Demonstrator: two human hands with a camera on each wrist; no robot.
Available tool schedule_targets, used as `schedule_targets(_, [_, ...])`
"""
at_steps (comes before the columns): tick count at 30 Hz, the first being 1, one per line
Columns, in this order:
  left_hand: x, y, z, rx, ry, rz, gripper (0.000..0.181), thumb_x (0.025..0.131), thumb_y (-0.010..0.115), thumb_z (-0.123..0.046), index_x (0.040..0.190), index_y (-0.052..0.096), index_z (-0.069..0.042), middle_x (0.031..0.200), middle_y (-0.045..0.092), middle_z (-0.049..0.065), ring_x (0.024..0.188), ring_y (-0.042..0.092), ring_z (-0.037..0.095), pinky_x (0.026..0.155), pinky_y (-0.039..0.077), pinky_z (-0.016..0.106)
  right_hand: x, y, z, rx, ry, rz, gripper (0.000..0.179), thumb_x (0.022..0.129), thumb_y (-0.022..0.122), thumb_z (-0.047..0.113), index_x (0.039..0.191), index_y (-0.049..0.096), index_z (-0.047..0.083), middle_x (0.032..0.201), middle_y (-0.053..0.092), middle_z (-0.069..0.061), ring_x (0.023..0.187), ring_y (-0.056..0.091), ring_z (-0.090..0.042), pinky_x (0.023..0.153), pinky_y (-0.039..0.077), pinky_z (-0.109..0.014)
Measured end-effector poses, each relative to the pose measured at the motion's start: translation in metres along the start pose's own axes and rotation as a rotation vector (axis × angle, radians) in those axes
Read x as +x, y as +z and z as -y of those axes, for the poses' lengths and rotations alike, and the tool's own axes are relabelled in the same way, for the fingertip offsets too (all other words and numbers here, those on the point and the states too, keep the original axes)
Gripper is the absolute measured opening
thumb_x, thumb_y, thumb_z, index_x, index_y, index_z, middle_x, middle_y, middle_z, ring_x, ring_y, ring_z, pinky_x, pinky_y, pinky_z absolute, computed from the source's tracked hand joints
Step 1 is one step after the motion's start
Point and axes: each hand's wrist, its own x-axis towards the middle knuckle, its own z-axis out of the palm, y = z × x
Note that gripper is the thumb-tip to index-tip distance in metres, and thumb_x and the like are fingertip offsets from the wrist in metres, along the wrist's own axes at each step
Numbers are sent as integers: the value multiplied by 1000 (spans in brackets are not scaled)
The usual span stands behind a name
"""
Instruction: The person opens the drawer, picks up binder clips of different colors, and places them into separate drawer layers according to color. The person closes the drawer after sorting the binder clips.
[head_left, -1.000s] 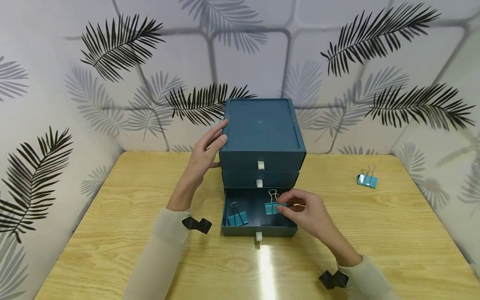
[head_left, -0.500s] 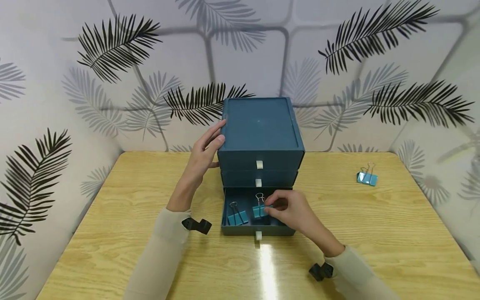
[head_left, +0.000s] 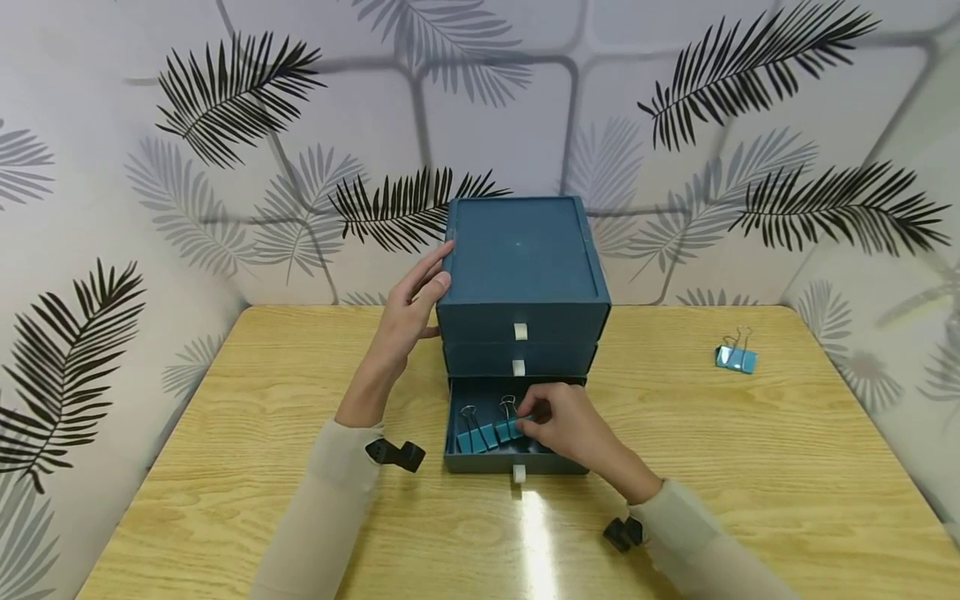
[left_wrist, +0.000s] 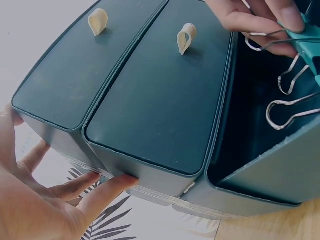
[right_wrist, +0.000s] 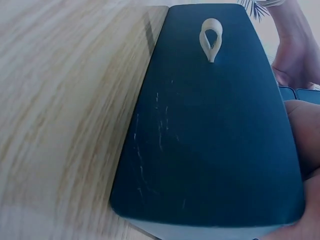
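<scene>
A dark blue three-drawer desktop organizer (head_left: pixel 521 250) stands on the table with its bottom drawer (head_left: pixel 555 464) pulled out. My left hand (head_left: pixel 405 321) rests against the organizer's left side, its fingers extended along the wall in the left wrist view. Inside the drawer, my right hand (head_left: pixel 564 423) pinches a teal binder clip (head_left: pixel 506 431) between thumb and fingers. Just left of it lies another teal binder clip (head_left: pixel 476 439) with its wire handles up. In the right wrist view the drawer front (right_wrist: pixel 205 140) hides the clips.
One more teal binder clip (head_left: pixel 737 359) lies on the wooden table (head_left: pixel 750 467) at the right. The middle drawer (left_wrist: pixel 160 100) and the top drawer (left_wrist: pixel 65 75) are closed, each with a pale loop pull. A leaf-patterned wall (head_left: pixel 495 108) rises behind the table.
My right hand has carried the pinched binder clip leftward and slightly down within the drawer, up beside the other clip. The left hand has stayed on the organizer's side.
</scene>
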Motion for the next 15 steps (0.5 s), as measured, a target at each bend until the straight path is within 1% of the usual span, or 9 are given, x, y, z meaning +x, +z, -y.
schedule_targets(8, [0, 0, 0, -20, 7, 2, 50, 108, 51, -36, 157, 44, -34, 165, 32, 3, 148, 35, 26, 91, 47, 73, 1, 4, 1, -82, 18, -2, 12, 87, 80, 3, 85, 73, 12, 82, 70, 3, 64, 60, -5, 60, 52, -25])
schedule_targets(12, [0, 0, 1, -29, 1, 3, 50, 107, 52, -38, 157, 45, -36, 165, 32, 2, 148, 35, 25, 91, 47, 73, 1, 5, 2, -87, 11, 4, 10, 88, 79, 4, 85, 73, 12, 81, 70, 4, 64, 60, -3, 59, 52, -25])
schedule_targets(15, [0, 0, 1, -27, -5, 3, 50, 107, 52, -39, 156, 45, -37, 165, 32, 2, 148, 35, 25, 91, 47, 73, -1, 5, 3, -98, 8, -7, 9, 89, 79, 5, 87, 74, 12, 80, 70, 4, 64, 60, -3, 60, 52, -24])
